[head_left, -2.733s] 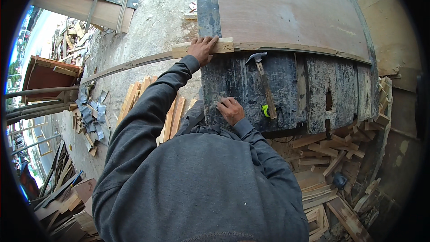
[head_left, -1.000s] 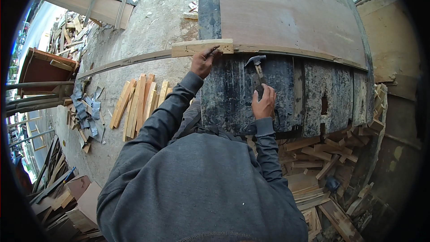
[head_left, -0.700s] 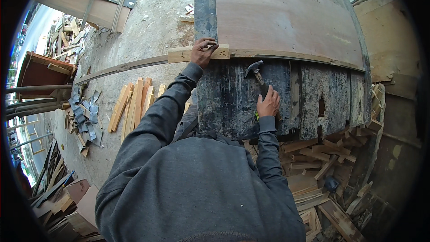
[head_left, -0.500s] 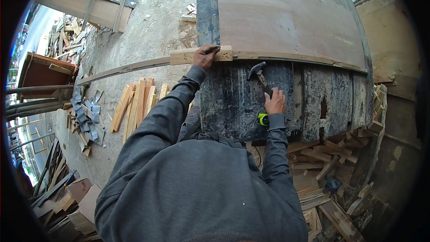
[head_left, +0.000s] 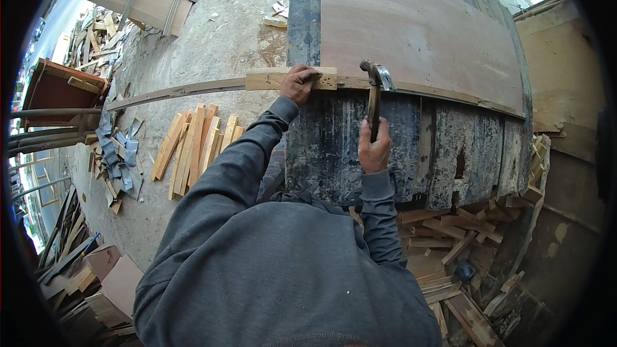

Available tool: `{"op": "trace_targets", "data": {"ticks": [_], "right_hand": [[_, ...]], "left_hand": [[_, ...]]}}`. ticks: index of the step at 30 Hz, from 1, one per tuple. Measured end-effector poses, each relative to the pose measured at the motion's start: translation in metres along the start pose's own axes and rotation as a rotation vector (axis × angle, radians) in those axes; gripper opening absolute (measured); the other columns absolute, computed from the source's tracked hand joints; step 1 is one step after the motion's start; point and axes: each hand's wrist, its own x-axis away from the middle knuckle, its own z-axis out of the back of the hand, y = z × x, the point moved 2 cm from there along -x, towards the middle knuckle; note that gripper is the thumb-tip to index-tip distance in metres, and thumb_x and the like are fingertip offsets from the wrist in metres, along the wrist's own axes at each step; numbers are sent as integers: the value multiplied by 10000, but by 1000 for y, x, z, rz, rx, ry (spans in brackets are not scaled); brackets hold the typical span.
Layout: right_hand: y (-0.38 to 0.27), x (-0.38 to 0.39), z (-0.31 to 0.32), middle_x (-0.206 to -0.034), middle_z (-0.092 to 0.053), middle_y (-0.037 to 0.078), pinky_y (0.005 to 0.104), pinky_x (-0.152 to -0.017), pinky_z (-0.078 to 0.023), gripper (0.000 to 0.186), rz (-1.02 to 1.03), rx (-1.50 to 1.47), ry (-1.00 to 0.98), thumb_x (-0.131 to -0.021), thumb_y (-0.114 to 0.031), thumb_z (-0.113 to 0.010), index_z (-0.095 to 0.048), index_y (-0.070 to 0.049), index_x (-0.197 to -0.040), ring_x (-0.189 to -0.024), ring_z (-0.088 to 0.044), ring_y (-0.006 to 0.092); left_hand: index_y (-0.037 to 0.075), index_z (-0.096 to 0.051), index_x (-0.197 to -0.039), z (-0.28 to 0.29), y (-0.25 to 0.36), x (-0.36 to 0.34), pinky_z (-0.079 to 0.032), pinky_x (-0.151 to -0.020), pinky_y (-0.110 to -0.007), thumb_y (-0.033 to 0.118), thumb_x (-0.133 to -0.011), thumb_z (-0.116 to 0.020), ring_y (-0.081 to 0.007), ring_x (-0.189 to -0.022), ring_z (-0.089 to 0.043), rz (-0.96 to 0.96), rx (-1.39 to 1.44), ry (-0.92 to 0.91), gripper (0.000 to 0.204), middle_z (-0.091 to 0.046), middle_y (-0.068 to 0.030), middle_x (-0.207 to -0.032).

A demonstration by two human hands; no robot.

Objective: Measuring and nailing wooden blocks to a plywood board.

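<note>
One wood block (head_left: 276, 79) on long thin strip (head_left: 180, 90), at edge of brown panel (head_left: 418, 32). Left hand (head_left: 299, 83) pressed on block's right part, fingers curled over top edge. Right hand (head_left: 374, 151), below and right of block, closed round handle of one hammer (head_left: 374, 99); hammer upright, head just right of block, at panel edge. Dark board (head_left: 398, 148) below block. About eight short slats (head_left: 196, 144) on ground, lower left of block.
</note>
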Motion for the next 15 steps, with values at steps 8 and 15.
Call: {"op": "trace_targets", "data": {"ticks": [8,15], "right_hand": [[-2,-3,-55,-835,-647,246,481,-622,-510,223,160,263,-107,-950,-176,-568,-532,-14,-1098,-761,-641,455],[-41,8,-48,-799,-630,227,452,-590,-497,213,400,45,109,-955,-161,-563,-523,-14,-1104,-731,-637,422]], "left_hand": [[90,-743,-910,-4,3,-1,-493,-799,-348,122,-828,-715,-263,-917,-593,-66,-66,11,92,-649,-69,-906],[93,-744,-907,-1,0,0,-489,-798,-346,128,-826,-713,-259,-911,-586,-61,-78,14,93,-650,-65,-903]]}}
